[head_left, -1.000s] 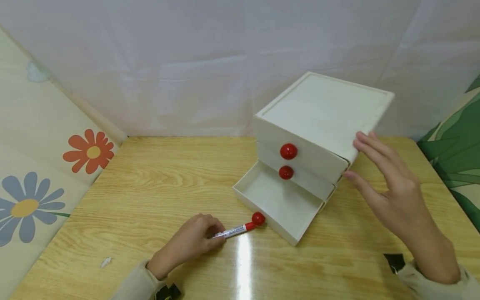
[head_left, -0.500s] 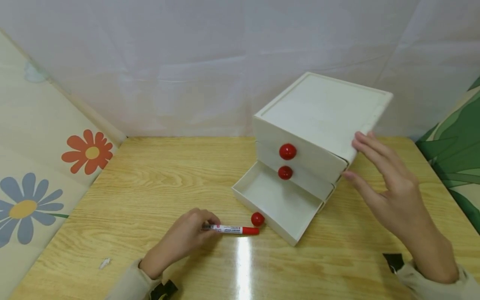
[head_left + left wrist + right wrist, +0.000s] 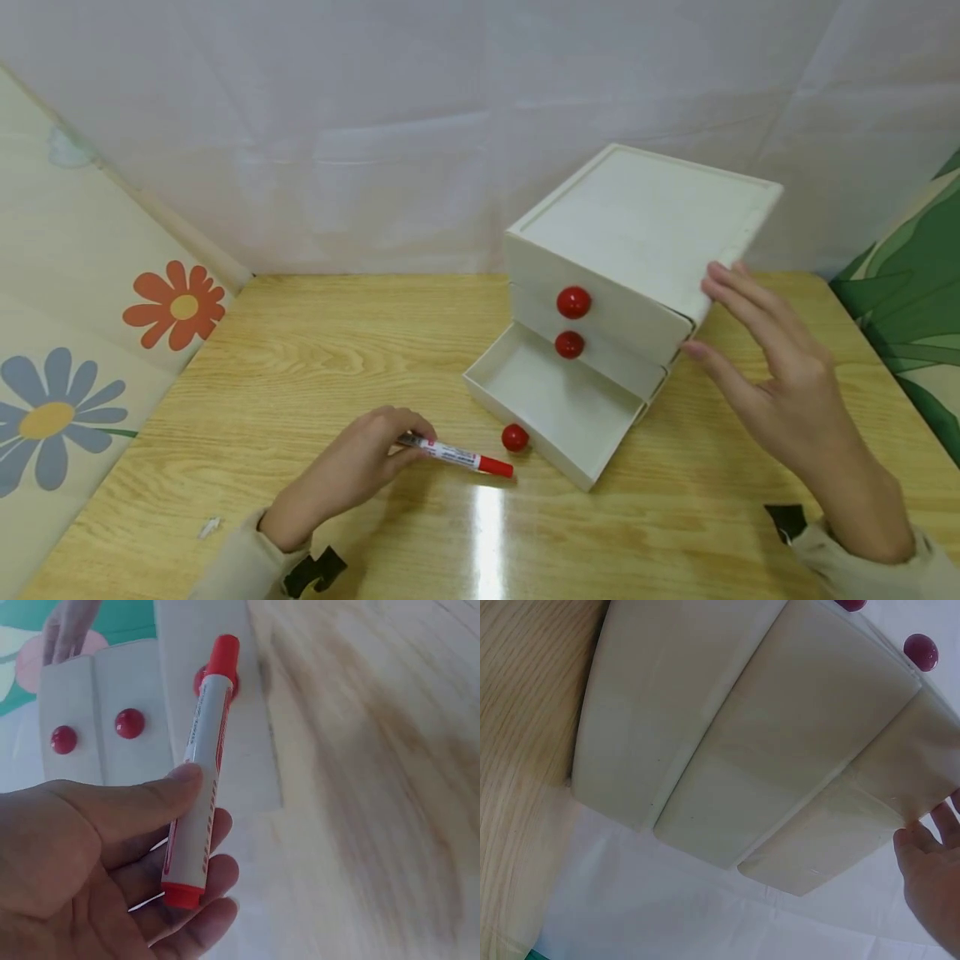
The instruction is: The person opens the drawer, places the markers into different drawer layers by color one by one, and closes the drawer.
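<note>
A white marker with a red cap [image 3: 457, 454] is pinched between the thumb and fingers of my left hand [image 3: 352, 458]. Its capped end points right, just in front of the drawer's red knob [image 3: 514, 437]. In the left wrist view, the marker [image 3: 201, 772] lies across my fingers under the thumb. The white three-drawer box [image 3: 652, 225] stands on the right, its bottom drawer [image 3: 562, 400] pulled out and its two upper drawers closed. My right hand [image 3: 787, 392] rests its fingertips on the box's right side near the front corner, as the right wrist view also shows.
A wooden table [image 3: 337, 333] carries everything. A small white scrap [image 3: 210, 527] lies at the left front. White cloth [image 3: 375, 142] hangs behind, and flower-patterned panels [image 3: 75, 333] flank the left side.
My left hand has drawn back slightly to the left with the marker, whose capped end has swung from the red knob toward the front. My right hand stays on the box.
</note>
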A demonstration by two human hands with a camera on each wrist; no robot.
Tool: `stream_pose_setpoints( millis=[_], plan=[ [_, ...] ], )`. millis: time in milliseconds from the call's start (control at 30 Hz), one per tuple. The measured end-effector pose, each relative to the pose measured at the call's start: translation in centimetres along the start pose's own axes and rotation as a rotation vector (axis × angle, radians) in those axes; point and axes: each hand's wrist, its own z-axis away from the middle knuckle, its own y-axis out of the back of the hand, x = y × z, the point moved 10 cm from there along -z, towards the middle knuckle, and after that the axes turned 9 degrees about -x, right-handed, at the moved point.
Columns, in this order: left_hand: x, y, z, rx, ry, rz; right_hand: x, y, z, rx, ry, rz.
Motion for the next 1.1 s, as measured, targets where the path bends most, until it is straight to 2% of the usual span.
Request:
stream_pose_setpoints(
  millis=[100, 233, 467, 667, 833, 1100],
  plan=[
    [0.3, 0.0, -0.1, -0.050, -0.028, 0.081, 0.0, 0.0, 0.0, 0.001, 0.000, 0.002],
    [0.7, -0.1, -0.1, -0.087, -0.067, 0.143, 0.1, 0.0, 0.0, -0.005, -0.004, 0.004],
    [1.5, 0.5, -0.4, -0.075, -0.124, 0.211, 0.2, -0.1, 0.1, -0.011, -0.007, 0.014],
    [2.7, 1.8, -1.3, -0.008, -0.162, 0.210, 0.3, -0.1, 0.1, -0.016, -0.008, 0.015],
    [4.0, 2.5, -2.5, 0.046, -0.216, 0.152, 0.3, -0.1, 0.1, -0.018, -0.009, 0.018],
    [6.1, 2.3, -5.1, 0.027, -0.262, 0.096, 0.2, -0.1, 0.1, -0.014, -0.009, 0.021]
  ],
)
